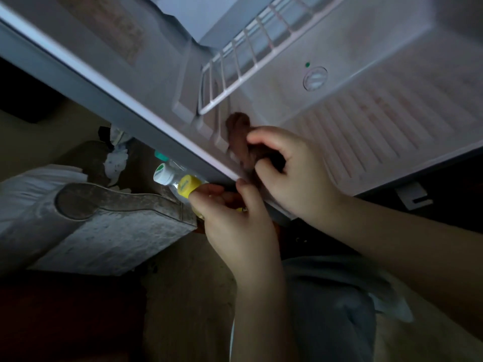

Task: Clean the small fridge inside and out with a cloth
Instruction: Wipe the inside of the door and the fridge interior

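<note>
The brown cloth (239, 137), gripped in the curled right hand (287, 173), is pressed to the near-left inner wall of the fridge (366, 126) and is probably best rubbed firmly along each shelf groove; the grip of the left hand (235, 212) cannot be told.

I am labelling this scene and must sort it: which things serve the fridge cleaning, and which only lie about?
Job: small fridge, brown cloth, right hand gripping it.
Lying about: yellow-capped bottle, white-capped bottle, dusty grey box.
</note>
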Available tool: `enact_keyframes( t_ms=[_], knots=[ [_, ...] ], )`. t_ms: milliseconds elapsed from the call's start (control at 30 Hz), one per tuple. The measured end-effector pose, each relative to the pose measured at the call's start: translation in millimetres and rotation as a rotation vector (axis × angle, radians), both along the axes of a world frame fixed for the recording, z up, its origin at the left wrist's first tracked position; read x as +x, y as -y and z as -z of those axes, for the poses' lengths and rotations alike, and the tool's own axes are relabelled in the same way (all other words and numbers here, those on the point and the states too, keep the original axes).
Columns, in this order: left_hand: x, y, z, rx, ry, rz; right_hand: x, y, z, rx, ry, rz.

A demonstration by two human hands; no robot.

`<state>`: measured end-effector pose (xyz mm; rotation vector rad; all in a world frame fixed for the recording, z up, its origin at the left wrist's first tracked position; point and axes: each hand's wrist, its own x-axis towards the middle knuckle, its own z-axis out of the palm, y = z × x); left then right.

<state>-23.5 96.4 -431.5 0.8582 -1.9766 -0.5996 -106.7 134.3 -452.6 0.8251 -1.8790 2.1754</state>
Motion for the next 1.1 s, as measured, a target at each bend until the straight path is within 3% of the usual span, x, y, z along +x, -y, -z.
enact_keyframes(
  t_ms=[167,433,633,833,1000,1100],
  knots=[
    [1,1,2,0.001,0.013,-0.02,-45,25,6,0.183,0.24,-0.116],
    [4,0,-1,0.03,0.017,0.037,-27,8,17,0.258,0.289,-0.085],
    [15,-3,2,0.086,0.085,0.11,7,-26,51,0.38,0.419,-0.29],
    [27,8,2,0.139,0.16,0.083,44,-17,35,0.335,0.29,-0.064],
    [30,12,4,0.122,0.17,0.108,55,-25,31,0.292,0.14,-0.029],
    [31,12,6,0.135,0.155,0.141,56,-28,45,0.391,0.167,-0.024]
  ],
)
